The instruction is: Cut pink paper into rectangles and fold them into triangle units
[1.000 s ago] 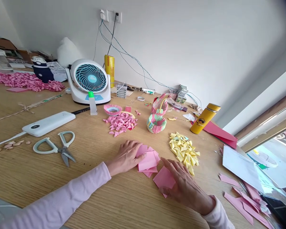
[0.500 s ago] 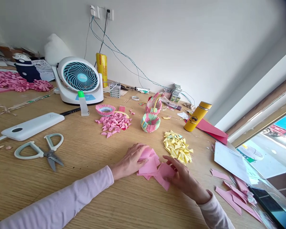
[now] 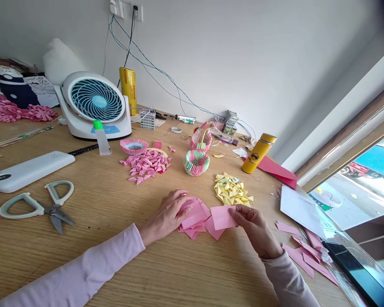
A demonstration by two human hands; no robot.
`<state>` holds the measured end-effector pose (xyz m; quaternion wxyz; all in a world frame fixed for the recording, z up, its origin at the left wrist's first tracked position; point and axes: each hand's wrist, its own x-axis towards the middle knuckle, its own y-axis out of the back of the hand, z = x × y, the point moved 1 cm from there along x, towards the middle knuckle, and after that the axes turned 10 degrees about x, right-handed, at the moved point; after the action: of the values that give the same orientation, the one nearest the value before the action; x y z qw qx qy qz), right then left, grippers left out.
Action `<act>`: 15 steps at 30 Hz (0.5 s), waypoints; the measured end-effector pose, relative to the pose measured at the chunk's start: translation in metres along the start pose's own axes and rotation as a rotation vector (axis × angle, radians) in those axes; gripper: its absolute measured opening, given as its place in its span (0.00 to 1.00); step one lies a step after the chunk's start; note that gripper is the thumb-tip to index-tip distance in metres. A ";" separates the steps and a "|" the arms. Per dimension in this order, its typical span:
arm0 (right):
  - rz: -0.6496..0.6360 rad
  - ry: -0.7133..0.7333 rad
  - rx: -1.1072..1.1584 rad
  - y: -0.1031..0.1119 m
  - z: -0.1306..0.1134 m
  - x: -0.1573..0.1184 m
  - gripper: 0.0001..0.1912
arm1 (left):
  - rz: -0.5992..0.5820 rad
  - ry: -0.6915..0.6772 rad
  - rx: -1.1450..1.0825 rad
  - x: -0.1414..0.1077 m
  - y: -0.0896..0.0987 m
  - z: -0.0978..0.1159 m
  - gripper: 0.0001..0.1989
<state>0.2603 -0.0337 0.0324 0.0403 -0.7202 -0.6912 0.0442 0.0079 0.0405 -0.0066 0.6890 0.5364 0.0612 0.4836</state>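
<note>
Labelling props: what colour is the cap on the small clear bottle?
Bright green; clearest in the head view.

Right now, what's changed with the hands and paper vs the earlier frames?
The right hand was over pink paper on the table; now it has one pink sheet pinched at its right edge, raised toward the yellow folded pieces. Another sheet lies partly beneath it. Unchanged: left hand on the pink stack, scissors open on the table.
</note>
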 end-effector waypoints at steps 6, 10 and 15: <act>0.095 0.033 0.057 0.001 0.007 0.005 0.15 | -0.097 -0.006 0.016 0.000 0.003 0.007 0.19; 0.086 0.081 0.047 -0.011 0.008 0.008 0.15 | -0.107 -0.018 -0.050 0.001 0.002 0.013 0.22; -0.014 0.172 -0.387 -0.017 0.014 0.009 0.21 | -0.020 0.152 0.067 0.003 0.007 0.017 0.19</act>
<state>0.2417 -0.0244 0.0205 -0.0399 -0.7108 -0.6858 -0.1513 0.0156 0.0313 0.0070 0.6688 0.5201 0.1350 0.5137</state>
